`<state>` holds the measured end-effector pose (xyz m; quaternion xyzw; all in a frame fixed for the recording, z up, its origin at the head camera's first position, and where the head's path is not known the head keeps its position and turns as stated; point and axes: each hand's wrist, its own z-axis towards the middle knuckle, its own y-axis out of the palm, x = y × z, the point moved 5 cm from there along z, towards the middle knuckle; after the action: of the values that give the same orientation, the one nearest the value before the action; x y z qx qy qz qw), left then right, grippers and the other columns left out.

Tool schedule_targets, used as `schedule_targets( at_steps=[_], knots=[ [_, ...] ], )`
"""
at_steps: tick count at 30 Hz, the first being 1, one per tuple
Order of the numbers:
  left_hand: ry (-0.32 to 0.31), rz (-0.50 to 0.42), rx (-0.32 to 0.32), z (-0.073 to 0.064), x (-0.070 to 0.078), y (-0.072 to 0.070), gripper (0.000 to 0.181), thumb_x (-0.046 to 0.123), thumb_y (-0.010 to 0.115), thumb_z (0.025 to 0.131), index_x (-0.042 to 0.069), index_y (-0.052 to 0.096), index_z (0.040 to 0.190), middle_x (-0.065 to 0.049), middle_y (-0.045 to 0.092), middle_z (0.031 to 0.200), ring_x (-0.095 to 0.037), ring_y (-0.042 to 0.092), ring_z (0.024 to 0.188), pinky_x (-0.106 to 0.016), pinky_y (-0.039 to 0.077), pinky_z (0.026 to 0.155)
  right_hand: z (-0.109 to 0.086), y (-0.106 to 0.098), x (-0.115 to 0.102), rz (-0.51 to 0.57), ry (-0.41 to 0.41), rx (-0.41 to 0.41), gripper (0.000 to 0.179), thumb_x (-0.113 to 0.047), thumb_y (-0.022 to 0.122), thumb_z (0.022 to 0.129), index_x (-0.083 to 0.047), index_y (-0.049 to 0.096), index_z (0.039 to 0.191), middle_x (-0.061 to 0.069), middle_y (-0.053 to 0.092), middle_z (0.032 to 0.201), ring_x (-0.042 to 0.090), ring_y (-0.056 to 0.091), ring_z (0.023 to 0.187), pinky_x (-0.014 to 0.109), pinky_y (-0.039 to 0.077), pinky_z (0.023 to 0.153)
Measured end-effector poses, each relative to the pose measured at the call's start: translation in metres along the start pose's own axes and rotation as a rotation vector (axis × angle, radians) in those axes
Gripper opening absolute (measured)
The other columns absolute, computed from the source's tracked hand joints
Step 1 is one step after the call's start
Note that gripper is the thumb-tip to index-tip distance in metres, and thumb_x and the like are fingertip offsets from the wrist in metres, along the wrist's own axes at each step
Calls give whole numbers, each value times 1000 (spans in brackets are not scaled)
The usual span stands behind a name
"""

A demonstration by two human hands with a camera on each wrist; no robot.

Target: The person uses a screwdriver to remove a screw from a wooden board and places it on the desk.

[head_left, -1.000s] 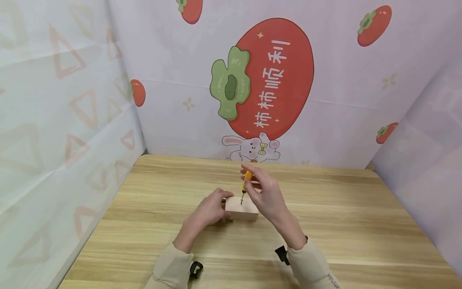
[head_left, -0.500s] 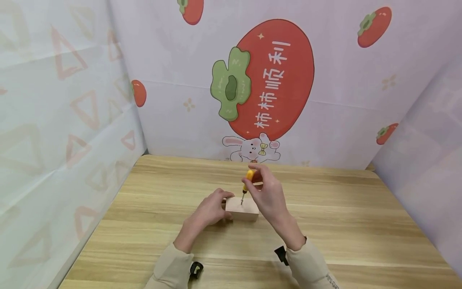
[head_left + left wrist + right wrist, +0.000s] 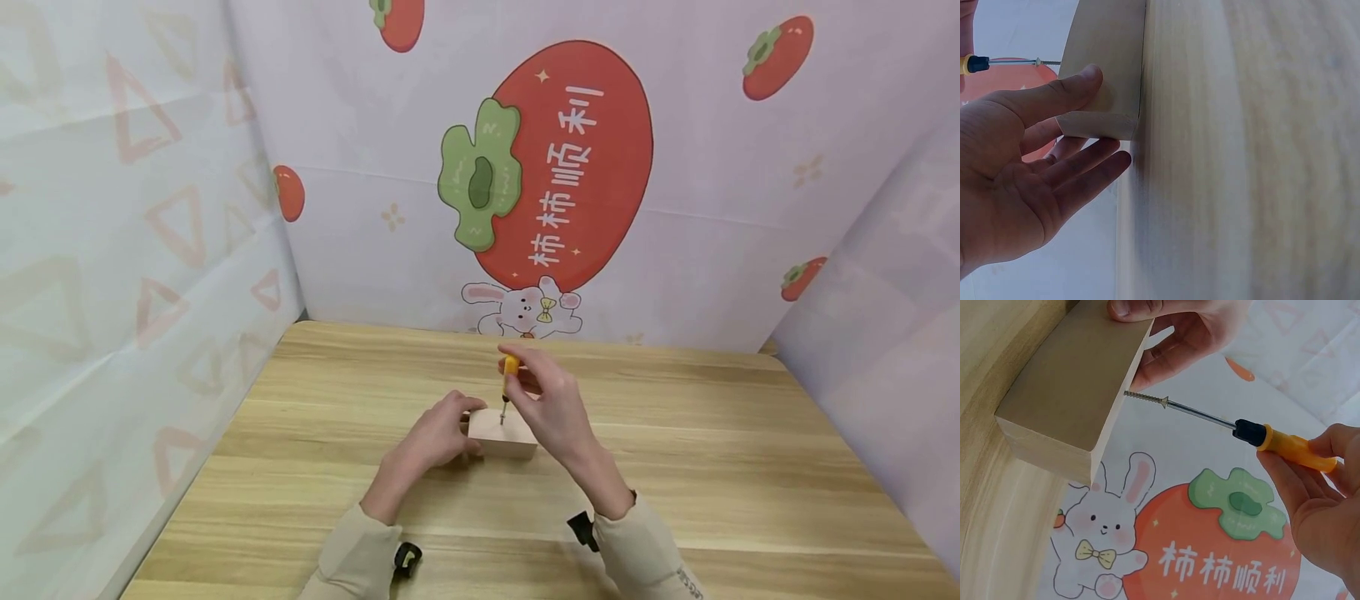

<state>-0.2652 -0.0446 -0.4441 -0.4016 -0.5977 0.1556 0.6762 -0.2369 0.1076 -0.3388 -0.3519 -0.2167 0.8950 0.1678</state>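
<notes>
A pale wooden block [image 3: 504, 437] lies on the table. My left hand [image 3: 441, 429] grips its left end, thumb on the near side and the other fingers round the end and far side. My right hand [image 3: 553, 404] pinches the yellow handle of a screwdriver [image 3: 1294, 450] with a black collar and a thin metal shaft. The shaft's tip meets the head of a screw [image 3: 1146, 397], which stands upright in the block's top face. Much of the screw's thread shows above the wood. In the left wrist view, the block [image 3: 1107, 56] sits under my thumb.
The wood-grain table [image 3: 735, 450] spreads out on both sides of the block. Fabric walls with printed persimmons and a rabbit [image 3: 525, 308] stand at its back and sides. Dark straps or mounts [image 3: 407, 560] show by both wrists.
The screwdriver's handle tilted slightly right half a second ago and now stands more upright, with my right fingers shifted round it. My left hand and the block stay in place.
</notes>
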Motion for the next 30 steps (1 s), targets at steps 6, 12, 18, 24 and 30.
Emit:
schedule_targets(
  at_steps=[6,12,18,24,30],
  knots=[
    [-5,-7,-1,0,-1,3,61,13,87,74,8,64,130,-9,59,115,-29,62,111,-46,51,94,-2,-1,4,39,19,-18,37,6,66,90,-4,61,125,14,69,106,27,73,92,30,59,79],
    [4,-26,2,0,-2,4,60,13,87,75,8,64,130,-9,58,116,-31,63,113,-47,52,96,-5,-6,7,-17,52,65,36,-2,76,85,-7,66,119,9,63,105,23,71,89,35,61,73],
    [15,-37,10,1,-3,3,59,12,87,74,7,64,129,-9,58,116,-31,63,114,-47,52,97,-3,-9,3,-92,36,106,34,-4,80,81,-7,70,114,7,62,96,17,69,79,28,60,69],
    [14,-36,5,1,-3,3,60,13,87,74,8,64,129,-9,58,117,-31,63,114,-46,51,98,-3,-11,0,-37,35,89,36,2,78,82,-5,70,116,9,64,94,19,71,82,27,60,72],
    [12,-38,9,2,-3,3,60,12,87,73,8,65,128,-9,58,116,-31,63,114,-46,51,98,-3,-6,1,43,41,38,39,8,68,87,-5,67,124,13,67,103,22,71,91,30,60,78]
  ],
)
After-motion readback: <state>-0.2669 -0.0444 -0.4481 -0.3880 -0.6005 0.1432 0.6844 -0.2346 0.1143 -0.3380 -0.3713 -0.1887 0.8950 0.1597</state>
